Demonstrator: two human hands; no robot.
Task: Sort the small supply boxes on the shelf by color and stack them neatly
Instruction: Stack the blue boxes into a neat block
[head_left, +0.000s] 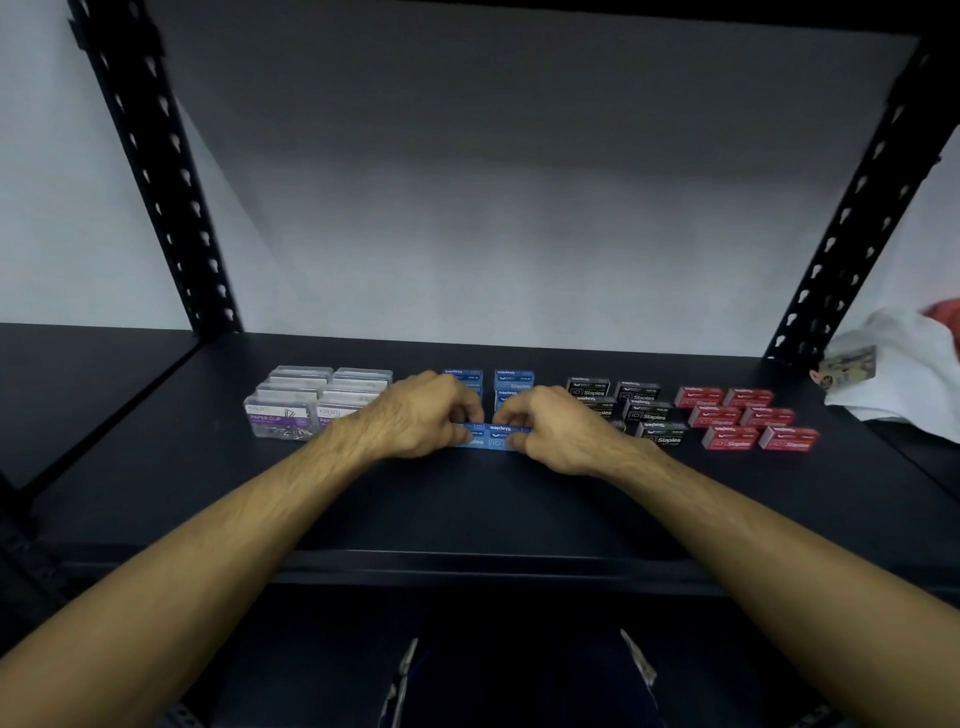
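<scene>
On the dark shelf (467, 499) small boxes stand in colour groups. Clear paper-clip boxes (291, 410) are at the left, blue staple boxes (513, 382) in the middle, black staple boxes (644, 410) right of them, red staple boxes (737, 415) furthest right. My left hand (426, 415) grips the left blue box (474, 435) of the front blue pair. My right hand (550, 428) pinches the right blue box (506, 431) beside it. The two front blue boxes touch side by side on the shelf. My hands hide part of the blue rows behind.
Black perforated shelf posts rise at the back left (156, 171) and back right (852, 208). A white cloth (904, 364) with a small card (852, 364) lies at the right edge. A grey wall stands behind the shelf. Bare shelf surface lies in front of the boxes.
</scene>
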